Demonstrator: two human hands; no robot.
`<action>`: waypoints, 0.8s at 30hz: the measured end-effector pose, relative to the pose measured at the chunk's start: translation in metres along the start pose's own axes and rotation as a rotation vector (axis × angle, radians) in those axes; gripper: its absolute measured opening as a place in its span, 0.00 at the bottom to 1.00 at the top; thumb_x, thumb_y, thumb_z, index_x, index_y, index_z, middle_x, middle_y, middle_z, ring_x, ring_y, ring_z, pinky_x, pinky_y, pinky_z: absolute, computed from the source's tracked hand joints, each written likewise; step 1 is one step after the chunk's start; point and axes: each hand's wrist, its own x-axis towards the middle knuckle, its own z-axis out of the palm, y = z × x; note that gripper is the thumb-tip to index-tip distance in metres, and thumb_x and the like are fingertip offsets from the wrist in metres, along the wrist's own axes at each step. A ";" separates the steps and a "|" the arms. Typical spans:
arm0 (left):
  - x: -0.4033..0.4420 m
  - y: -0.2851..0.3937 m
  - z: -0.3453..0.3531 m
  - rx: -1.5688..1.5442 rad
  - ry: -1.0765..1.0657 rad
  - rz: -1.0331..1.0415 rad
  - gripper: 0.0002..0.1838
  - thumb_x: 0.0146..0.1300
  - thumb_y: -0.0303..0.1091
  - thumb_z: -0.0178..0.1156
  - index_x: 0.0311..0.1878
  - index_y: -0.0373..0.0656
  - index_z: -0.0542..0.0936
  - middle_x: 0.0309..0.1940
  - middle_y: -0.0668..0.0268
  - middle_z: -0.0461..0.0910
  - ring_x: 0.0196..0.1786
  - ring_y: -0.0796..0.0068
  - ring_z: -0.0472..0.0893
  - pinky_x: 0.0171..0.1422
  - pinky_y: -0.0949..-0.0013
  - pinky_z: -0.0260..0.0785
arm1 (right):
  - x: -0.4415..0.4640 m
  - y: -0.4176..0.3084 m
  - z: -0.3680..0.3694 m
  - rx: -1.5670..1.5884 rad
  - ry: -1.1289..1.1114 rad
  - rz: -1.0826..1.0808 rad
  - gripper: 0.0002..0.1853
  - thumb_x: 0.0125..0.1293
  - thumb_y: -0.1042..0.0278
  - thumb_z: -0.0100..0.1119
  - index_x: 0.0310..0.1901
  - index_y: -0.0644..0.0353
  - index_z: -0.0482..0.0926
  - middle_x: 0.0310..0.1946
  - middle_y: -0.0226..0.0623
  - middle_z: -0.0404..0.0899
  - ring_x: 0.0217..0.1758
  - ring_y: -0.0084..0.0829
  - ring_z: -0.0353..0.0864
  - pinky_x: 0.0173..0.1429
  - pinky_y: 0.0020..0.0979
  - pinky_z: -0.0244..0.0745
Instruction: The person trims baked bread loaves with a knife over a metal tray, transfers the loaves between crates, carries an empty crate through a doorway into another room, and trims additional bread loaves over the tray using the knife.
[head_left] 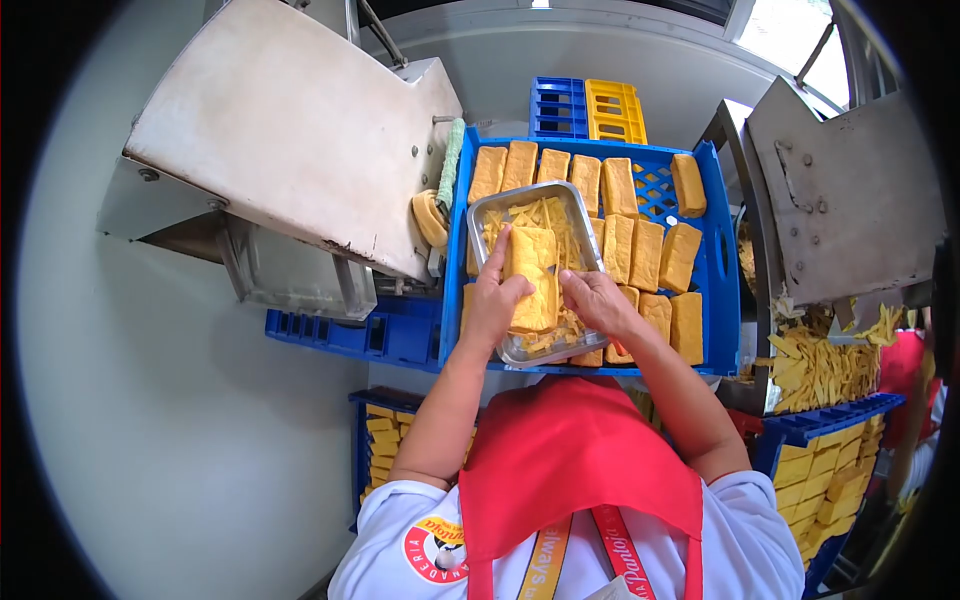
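My left hand grips a yellow bread loaf, thumb across its face and fingers along its left side. The loaf is tilted above a metal tray holding thin yellow crust strips. At the loaf's right side, my right hand is closed, its thumb close to the bread. A small red handle end shows under that palm, apparently a knife's; its blade is mostly hidden. Below the tray, a blue crate holds several upright loaves.
Metal machines stand at left and right. Crust strips are heaped beneath the right one. Loaf-filled crates sit low at right and left. A blue crate and a yellow crate stand behind.
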 end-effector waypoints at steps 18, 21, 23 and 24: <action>0.029 -0.024 -0.025 -0.292 0.006 -0.352 0.31 0.61 0.42 0.55 0.67 0.41 0.68 0.53 0.55 0.78 0.50 0.65 0.81 0.55 0.59 0.75 | -0.024 -0.011 -0.011 -0.299 -0.069 -0.264 0.39 0.57 0.26 0.60 0.27 0.67 0.78 0.21 0.50 0.78 0.29 0.52 0.82 0.36 0.44 0.76; 0.022 -0.002 -0.025 -0.303 -0.171 -0.489 0.29 0.65 0.55 0.51 0.61 0.43 0.73 0.50 0.60 0.80 0.50 0.65 0.82 0.53 0.60 0.77 | -0.022 -0.031 -0.015 -0.642 0.110 -0.481 0.45 0.28 0.23 0.77 0.30 0.63 0.72 0.23 0.44 0.77 0.30 0.48 0.81 0.35 0.42 0.74; 0.026 -0.007 -0.032 -0.324 -0.187 -0.488 0.29 0.64 0.56 0.51 0.61 0.44 0.73 0.49 0.61 0.81 0.49 0.66 0.83 0.52 0.61 0.78 | -0.019 -0.041 -0.016 -0.698 0.112 -0.502 0.44 0.31 0.25 0.76 0.32 0.63 0.73 0.27 0.46 0.79 0.33 0.49 0.83 0.38 0.42 0.76; 0.027 -0.007 -0.033 -0.341 -0.203 -0.490 0.29 0.64 0.56 0.52 0.61 0.44 0.73 0.48 0.62 0.81 0.48 0.67 0.83 0.52 0.62 0.78 | -0.019 -0.046 -0.016 -0.751 0.115 -0.521 0.44 0.34 0.27 0.76 0.35 0.64 0.73 0.30 0.47 0.82 0.36 0.50 0.84 0.40 0.43 0.77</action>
